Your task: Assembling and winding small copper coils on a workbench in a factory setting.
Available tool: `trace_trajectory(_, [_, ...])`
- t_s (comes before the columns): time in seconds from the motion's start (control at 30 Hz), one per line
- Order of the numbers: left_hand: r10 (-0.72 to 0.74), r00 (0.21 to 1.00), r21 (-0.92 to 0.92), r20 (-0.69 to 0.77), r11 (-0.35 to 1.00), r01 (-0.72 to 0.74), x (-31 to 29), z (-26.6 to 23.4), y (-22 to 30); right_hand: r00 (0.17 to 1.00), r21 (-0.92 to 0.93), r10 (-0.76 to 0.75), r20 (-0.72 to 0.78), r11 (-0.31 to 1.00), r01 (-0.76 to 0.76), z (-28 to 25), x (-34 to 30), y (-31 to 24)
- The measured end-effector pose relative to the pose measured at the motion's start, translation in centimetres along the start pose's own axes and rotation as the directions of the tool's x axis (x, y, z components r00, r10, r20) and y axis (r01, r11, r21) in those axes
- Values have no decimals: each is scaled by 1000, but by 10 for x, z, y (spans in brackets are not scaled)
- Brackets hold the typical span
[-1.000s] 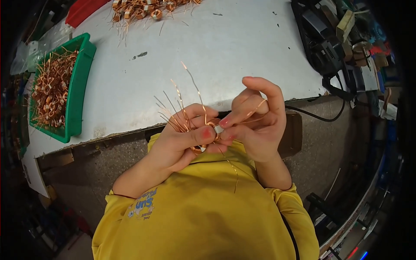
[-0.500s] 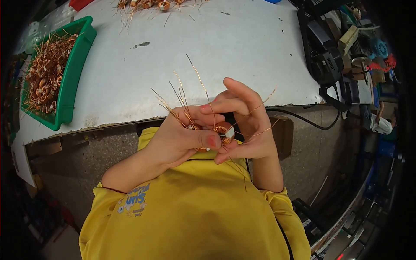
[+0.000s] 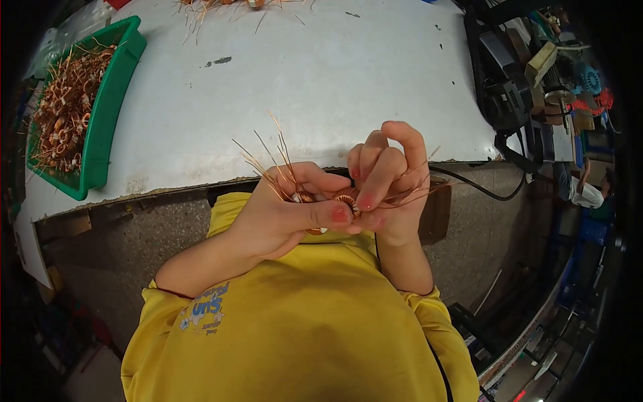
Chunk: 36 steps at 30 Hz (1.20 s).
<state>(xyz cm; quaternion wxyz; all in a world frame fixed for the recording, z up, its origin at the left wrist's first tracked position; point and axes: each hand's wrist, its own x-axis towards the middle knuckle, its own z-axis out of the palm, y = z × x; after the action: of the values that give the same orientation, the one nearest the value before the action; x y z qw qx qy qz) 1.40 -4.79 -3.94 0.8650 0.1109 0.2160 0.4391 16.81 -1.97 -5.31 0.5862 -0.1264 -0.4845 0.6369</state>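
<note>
Between my hands, in front of the table edge, is a ring-shaped coil point(image 3: 344, 199) wound with copper wire. My left hand point(image 3: 278, 208) is closed, its thumb and fingers pinching this coil. Further coils point(image 3: 305, 198) sit tucked in the left palm, partly hidden, and their long wire leads point(image 3: 281, 151) fan out above that hand. My right hand point(image 3: 396, 191) pinches at the right side of the same coil, index finger and thumb together, other fingers curled up. Thin wire leads point(image 3: 410, 196) run rightward past the right palm.
A green tray point(image 3: 100, 144) heaped with copper coils point(image 3: 63, 124) stands on the left of the white table point(image 3: 288, 74). More coils point(image 3: 254, 3) lie at the far edge. On the right are a black device point(image 3: 506, 104), a strap and a dark cable point(image 3: 469, 184).
My right hand has closed from spread fingers to a pinch at the coil. The coil has turned, and its leads now point right instead of up and down. The left hand keeps its grip.
</note>
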Motion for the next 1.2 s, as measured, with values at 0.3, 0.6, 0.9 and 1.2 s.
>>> trace_trajectory(0.3, [255,967,432,3,871,-232,-5,8,5,969,-359,243,34,908,-215,12,4,-5])
trace_trajectory(0.6, [156,966,567,206,786,-248,-16,11,-5,956,-682,242,164,728,-68,19,2,-44])
trace_trajectory(0.9, [26,985,245,169,967,-68,-19,11,-13,982,-710,186,41,697,-102,8,-8,-78])
trace_trajectory(1.2, [17,987,-71,159,997,-5,-38,-38,4,889,-533,-264,-374,846,27,-60,-45,-154])
